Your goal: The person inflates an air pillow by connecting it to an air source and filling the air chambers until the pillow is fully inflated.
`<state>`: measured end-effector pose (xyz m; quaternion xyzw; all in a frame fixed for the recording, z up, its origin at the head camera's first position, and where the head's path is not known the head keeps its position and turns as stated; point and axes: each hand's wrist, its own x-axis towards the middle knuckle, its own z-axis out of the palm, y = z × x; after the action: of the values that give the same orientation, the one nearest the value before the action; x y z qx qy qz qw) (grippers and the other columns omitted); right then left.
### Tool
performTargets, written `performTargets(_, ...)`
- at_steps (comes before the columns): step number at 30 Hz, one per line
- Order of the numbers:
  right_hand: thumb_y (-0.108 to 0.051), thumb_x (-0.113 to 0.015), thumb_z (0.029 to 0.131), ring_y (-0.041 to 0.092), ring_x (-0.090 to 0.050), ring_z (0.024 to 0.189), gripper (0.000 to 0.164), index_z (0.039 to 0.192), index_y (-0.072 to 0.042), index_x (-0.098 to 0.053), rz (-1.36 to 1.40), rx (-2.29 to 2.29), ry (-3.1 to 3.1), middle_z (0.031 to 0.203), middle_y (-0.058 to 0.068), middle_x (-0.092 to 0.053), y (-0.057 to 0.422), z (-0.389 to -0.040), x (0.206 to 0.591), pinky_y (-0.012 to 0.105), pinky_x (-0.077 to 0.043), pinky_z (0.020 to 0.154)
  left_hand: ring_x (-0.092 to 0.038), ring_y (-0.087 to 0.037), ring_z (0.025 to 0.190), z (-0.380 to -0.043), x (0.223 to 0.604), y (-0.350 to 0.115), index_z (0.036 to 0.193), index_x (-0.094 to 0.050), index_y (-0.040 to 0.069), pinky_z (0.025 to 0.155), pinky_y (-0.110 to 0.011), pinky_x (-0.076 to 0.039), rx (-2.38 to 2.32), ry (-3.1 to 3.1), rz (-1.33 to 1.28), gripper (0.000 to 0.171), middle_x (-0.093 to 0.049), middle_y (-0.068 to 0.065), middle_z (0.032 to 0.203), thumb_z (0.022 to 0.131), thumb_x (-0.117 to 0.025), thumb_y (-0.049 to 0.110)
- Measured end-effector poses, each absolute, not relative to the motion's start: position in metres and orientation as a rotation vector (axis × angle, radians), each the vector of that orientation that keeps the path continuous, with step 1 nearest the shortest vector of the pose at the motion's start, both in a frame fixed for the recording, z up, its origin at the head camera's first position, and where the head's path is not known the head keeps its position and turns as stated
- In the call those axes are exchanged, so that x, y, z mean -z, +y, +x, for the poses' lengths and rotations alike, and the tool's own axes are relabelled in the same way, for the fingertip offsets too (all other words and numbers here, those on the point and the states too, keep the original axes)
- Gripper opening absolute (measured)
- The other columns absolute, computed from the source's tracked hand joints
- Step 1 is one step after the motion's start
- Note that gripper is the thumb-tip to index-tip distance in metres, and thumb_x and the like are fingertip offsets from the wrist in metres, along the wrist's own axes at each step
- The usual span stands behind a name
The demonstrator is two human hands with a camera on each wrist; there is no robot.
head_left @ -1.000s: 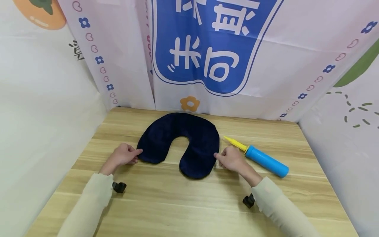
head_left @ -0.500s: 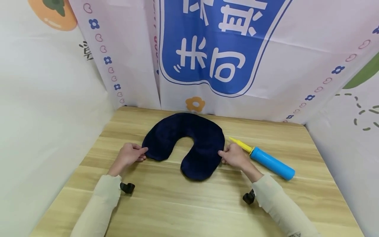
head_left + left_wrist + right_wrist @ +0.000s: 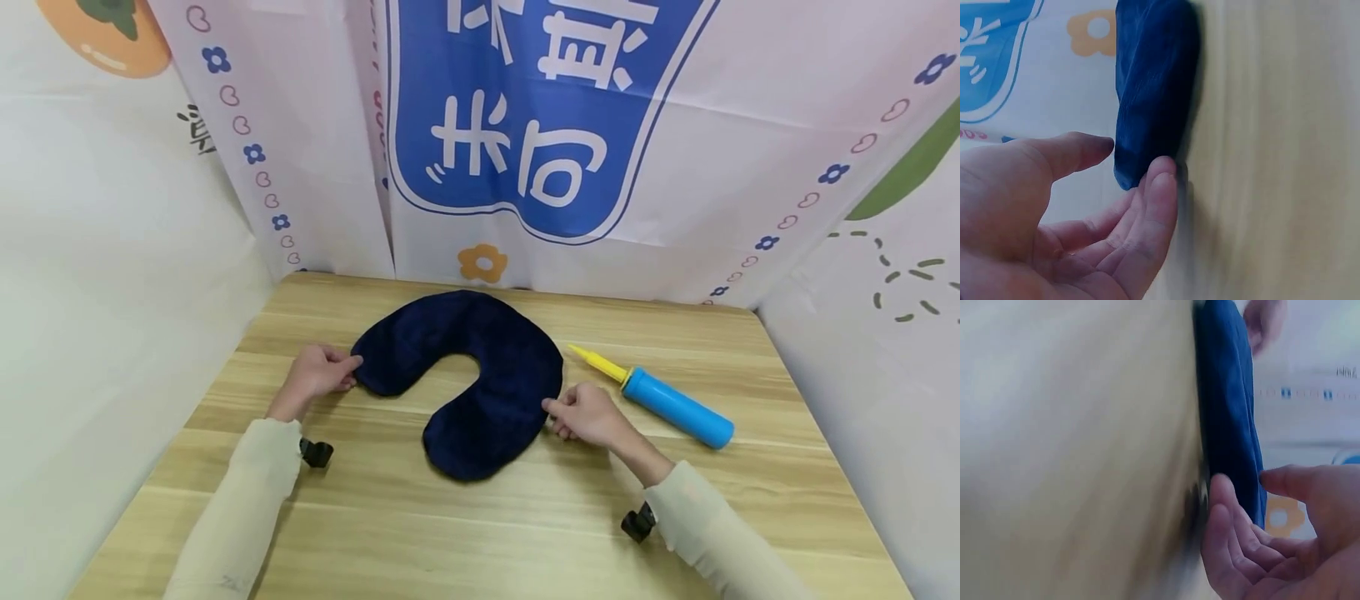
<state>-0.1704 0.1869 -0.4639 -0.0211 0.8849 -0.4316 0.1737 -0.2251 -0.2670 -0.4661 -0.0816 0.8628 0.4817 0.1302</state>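
L hand (image 3: pixel 321 372) pinches L end of navy U-shaped neck pillow (image 3: pixel 516 367), thumb opp. fingers; R hand (image 3: pixel 588 414) pinches outer R edge. Pillow's flat on tabletop (image 3: pixel 360 525) btwn them; layout prob. nearly done, release left. Blue hand pump (image 3: pixel 677 407) just beside, not hooked up.

Blue pump (image 3: pixel 678 408), yellow nozzle (image 3: pixel 600 364), right of centre. Wooden table (image 3: pixel 450 542), lower half. Blue sign (image 3: pixel 525 104) on white cloth (image 3: pixel 712 192), top centre. Orange fruit print (image 3: pixel 90 38), upper left.
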Motion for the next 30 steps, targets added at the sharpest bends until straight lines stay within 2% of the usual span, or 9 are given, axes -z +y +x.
performTargets(4, -0.035, -0.065, 0.105, 0.020, -0.074, 0.069, 0.037, 0.091, -0.001, -0.073, -0.033, 1.210, 2.574, 0.078, 0.011, -0.078, 0.194, -0.191, 0.464, 0.027, -0.058, 0.063, -0.074, -0.008, 0.070, -0.193, 0.472, -0.256, 0.108, -0.070, -0.013, 0.068, -0.024, -0.063, -1.449, 2.421, -0.178, 0.040, -0.078, -0.005, 0.080, 0.105, -0.066, 0.026)
performTargets(9, -0.035, -0.064, 0.106, 0.017, -0.072, 0.069, 0.038, 0.091, -0.001, -0.073, 0.023, 1.192, 2.577, 0.078, 0.009, -0.077, 0.202, -0.208, 0.467, 0.027, -0.060, 0.065, -0.075, -0.012, 0.073, -0.157, 0.477, -0.208, 0.104, -0.074, -0.014, 0.069, -0.027, -0.065, -1.533, 2.245, 0.027, 0.032, -0.078, -0.011, 0.084, 0.103, -0.067, 0.017)
performTargets(13, -0.033, -0.063, 0.107, 0.013, -0.070, 0.067, 0.037, 0.090, -0.001, -0.072, 0.023, 1.215, 2.560, 0.077, 0.008, -0.076, 0.201, -0.212, 0.473, 0.026, -0.060, 0.065, -0.076, -0.016, 0.073, -0.142, 0.477, -0.177, 0.103, -0.074, -0.009, 0.070, -0.031, -0.066, -1.519, 2.193, 0.117, 0.027, -0.079, -0.014, 0.084, 0.100, -0.072, 0.018)
performTargets(19, -0.027, -0.064, 0.107, 0.013, -0.072, 0.066, 0.033, 0.084, -0.002, -0.066, 0.010, 1.268, 2.533, 0.076, 0.009, -0.077, 0.192, -0.212, 0.478, 0.026, -0.061, 0.063, -0.073, -0.015, 0.066, -0.134, 0.478, -0.161, 0.094, -0.070, -0.005, 0.066, -0.031, -0.065, -1.521, 2.210, 0.154, 0.021, -0.077, -0.009, 0.078, 0.097, -0.076, 0.015)
performTargets(24, -0.023, -0.064, 0.106, 0.015, -0.072, 0.065, 0.033, 0.078, -0.005, -0.063, -0.030, 1.243, 2.561, 0.074, 0.009, -0.077, 0.188, -0.197, 0.475, 0.026, -0.058, 0.059, -0.073, -0.014, 0.071, -0.137, 0.477, -0.174, 0.100, -0.069, -0.008, 0.070, -0.033, -0.065, -1.563, 2.173, 0.122, 0.022, -0.076, -0.009, 0.081, 0.097, -0.075, 0.013)
performTargets(30, -0.020, -0.066, 0.104, 0.013, -0.068, 0.058, 0.031, 0.079, -0.003, -0.072, -0.176, 1.221, 2.513, 0.068, 0.004, -0.075, 0.176, -0.156, 0.470, 0.027, -0.058, 0.054, -0.074, -0.015, 0.085, -0.142, 0.471, -0.206, 0.117, -0.065, -0.010, 0.078, -0.036, -0.066, -1.485, 2.290, 0.126, 0.031, -0.077, -0.012, 0.096, 0.098, -0.074, 0.012)
